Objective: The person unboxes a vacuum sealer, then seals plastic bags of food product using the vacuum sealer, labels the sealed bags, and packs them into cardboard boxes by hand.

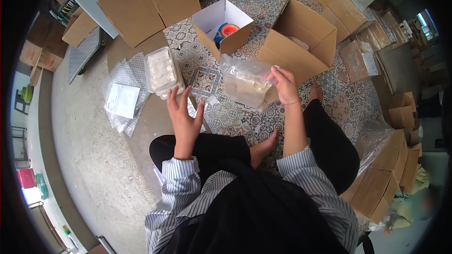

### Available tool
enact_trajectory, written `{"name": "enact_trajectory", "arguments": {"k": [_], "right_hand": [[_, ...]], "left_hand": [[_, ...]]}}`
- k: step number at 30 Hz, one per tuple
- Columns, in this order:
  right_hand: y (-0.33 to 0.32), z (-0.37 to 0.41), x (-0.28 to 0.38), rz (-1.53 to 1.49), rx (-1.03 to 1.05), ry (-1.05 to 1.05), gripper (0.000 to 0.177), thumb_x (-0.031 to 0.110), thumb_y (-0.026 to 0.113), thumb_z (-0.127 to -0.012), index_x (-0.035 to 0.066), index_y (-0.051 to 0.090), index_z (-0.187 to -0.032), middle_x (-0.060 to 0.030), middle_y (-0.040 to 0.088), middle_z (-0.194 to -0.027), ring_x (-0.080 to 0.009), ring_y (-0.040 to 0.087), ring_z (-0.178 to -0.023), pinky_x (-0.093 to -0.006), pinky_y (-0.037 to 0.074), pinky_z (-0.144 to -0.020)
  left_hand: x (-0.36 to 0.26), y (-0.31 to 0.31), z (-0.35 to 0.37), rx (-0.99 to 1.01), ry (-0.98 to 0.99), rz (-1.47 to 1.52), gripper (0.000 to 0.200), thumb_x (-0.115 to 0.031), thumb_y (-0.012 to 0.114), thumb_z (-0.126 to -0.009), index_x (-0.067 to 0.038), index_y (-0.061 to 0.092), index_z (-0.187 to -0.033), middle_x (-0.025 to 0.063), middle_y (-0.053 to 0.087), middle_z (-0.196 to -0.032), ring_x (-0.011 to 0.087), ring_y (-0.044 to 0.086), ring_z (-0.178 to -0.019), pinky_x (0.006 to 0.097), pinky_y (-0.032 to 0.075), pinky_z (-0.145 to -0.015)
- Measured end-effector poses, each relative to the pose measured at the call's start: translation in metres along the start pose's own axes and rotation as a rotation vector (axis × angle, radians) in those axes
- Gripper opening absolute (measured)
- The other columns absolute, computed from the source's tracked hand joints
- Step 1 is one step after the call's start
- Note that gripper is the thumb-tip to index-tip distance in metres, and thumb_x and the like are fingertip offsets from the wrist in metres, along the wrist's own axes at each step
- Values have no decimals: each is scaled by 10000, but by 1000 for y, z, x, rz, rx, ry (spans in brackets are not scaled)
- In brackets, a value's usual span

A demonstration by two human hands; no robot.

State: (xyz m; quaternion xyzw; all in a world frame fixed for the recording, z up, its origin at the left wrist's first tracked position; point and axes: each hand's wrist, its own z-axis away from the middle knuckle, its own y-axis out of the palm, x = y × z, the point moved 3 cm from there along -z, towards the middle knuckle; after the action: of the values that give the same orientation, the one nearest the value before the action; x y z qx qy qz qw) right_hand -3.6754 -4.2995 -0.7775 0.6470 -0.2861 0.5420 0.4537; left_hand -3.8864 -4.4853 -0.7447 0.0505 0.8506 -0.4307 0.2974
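My right hand (285, 86) pinches the upper right edge of a clear plastic bag (245, 84), which hangs above the patterned floor with something pale inside. What the pale contents are, I cannot make out. My left hand (183, 120) is raised with its fingers spread and holds nothing. Just beyond its fingertips stand stacked clear plastic containers (161, 69) with pale contents. To their left lies bubble wrap (133, 71) with a white printed sheet (123, 100) on it. Behind the bag is a large open cardboard box (294, 59), partly showing something pale inside.
A smaller open box (235, 43) holds a roll of red tape (229, 30) and something blue. Flattened cardboard (153, 7) leans at the back. Several cardboard boxes (359, 59) line the right side, with more at the lower right (379, 178). A grey platform cart (84, 54) stands left.
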Motion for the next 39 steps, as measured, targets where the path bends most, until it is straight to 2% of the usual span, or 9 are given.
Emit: {"name": "enact_trajectory", "arguments": {"k": [2, 4, 10, 12, 15, 17, 20, 30, 39], "right_hand": [[8, 5, 31, 8, 80, -32, 269, 175, 482, -854, 4, 546, -658, -26, 550, -694, -75, 504, -629, -203, 407, -583], [22, 15, 60, -33, 104, -29, 266, 169, 474, -858, -7, 551, -675, -36, 556, -697, -80, 514, -638, -203, 419, -581], [37, 38, 96, -74, 125, -63, 259, 158, 460, -863, -24, 569, -714, -41, 561, -682, -70, 507, -627, -181, 403, -547], [37, 42, 101, 0, 265, -159, 263, 154, 454, -863, -26, 573, -711, -36, 558, -662, -52, 476, -584, -169, 365, -512], [42, 50, 109, -22, 297, -115, 270, 153, 454, -861, -26, 581, -705, -33, 558, -652, -41, 443, -553, -164, 333, -492], [38, 52, 108, 13, 312, -91, 273, 153, 454, -861, -29, 584, -705, -39, 563, -659, -43, 444, -555, -165, 337, -498], [40, 54, 109, 24, 337, -72, 281, 155, 454, -861, -35, 589, -704, -52, 571, -674, -53, 461, -572, -167, 344, -505], [47, 61, 121, -147, 429, -102, 327, 172, 431, -869, -49, 558, -664, -121, 580, -735, -174, 562, -713, -256, 441, -645], [50, 63, 121, -127, 365, -59, 328, 190, 437, -869, -40, 568, -675, -102, 573, -683, -151, 559, -693, -224, 426, -620]], "left_hand": [[-21, 11, -15, 79, -32, 273, 514, -241, 667, -697, -62, 467, -1136, 186, 371, -1214, 336, 294, -1185, 433, 272, -946], [-30, 25, -25, 167, -196, 865, 512, -188, 665, -704, -34, 457, -1145, 157, 425, -1182, 266, 363, -1153, 394, 308, -927], [-39, 22, -39, 258, -278, 1225, 528, -65, 639, -715, 3, 408, -1184, 38, 503, -973, 132, 477, -933, 248, 382, -809], [-47, 12, -39, 182, -322, 1350, 404, -65, 621, -732, 14, 476, -1101, 5, 506, -881, 101, 476, -827, 219, 378, -739], [-43, 7, -32, 286, -336, 1335, 248, -66, 605, -750, 14, 547, -977, -1, 511, -826, 96, 471, -777, 226, 374, -723], [-43, 3, -29, 254, -238, 1318, 97, -56, 591, -760, 12, 589, -828, 6, 512, -794, 99, 467, -740, 228, 369, -706], [-42, 1, -24, 141, -261, 1333, 59, -42, 580, -765, 14, 588, -747, 19, 511, -798, 101, 468, -739, 221, 363, -692], [-62, -27, -24, 55, -150, 1247, 32, -19, 585, -754, 6, 567, -751, 24, 493, -780, 94, 453, -711, 211, 355, -665], [-63, -24, -24, 106, -172, 1205, 85, -29, 580, -769, -23, 495, -765, -8, 451, -737, 72, 423, -696, 200, 340, -647]]}}
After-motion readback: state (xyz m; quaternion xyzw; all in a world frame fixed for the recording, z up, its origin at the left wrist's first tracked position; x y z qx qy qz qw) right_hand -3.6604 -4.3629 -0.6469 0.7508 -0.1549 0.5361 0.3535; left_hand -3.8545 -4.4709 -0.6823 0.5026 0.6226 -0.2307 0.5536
